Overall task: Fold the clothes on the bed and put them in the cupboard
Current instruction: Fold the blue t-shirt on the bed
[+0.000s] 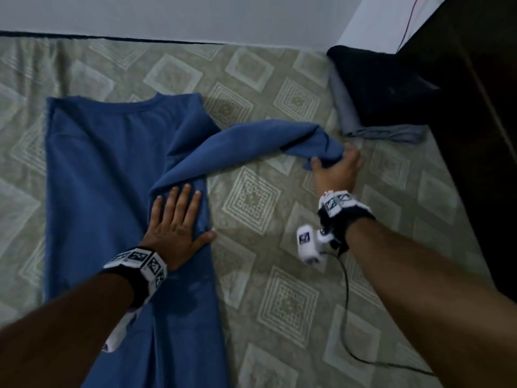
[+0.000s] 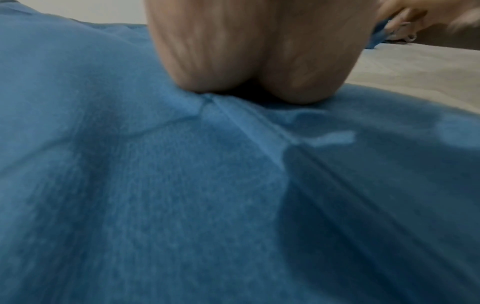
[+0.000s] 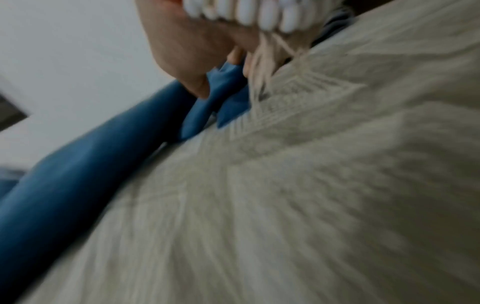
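A blue shirt [image 1: 106, 169] lies flat on the patterned bed cover [image 1: 279, 214], occupying the head view from 9 o'clock down to 6 o'clock, neckline toward the wall [image 1: 195, 15] at 12 o'clock. The left hand [image 1: 176, 228] rests palm-down on the shirt's right-hand edge, fingers straight and spread, thumb reaching just past the fabric; the left wrist view shows the heel of that hand [image 2: 259, 61] pressing into the cloth. The right hand [image 1: 337, 170], at 2 o'clock from the left, grips the end of the shirt's sleeve [image 1: 251, 144], fingers curled round bunched fabric, confirmed in the blurred right wrist view [image 3: 192, 49]. The sleeve runs from the shirt body out to that hand. At 1 o'clock, a folded grey garment [image 1: 363, 121] lies beneath a black one [image 1: 377, 85], touching dark wooden furniture [image 1: 475, 107].
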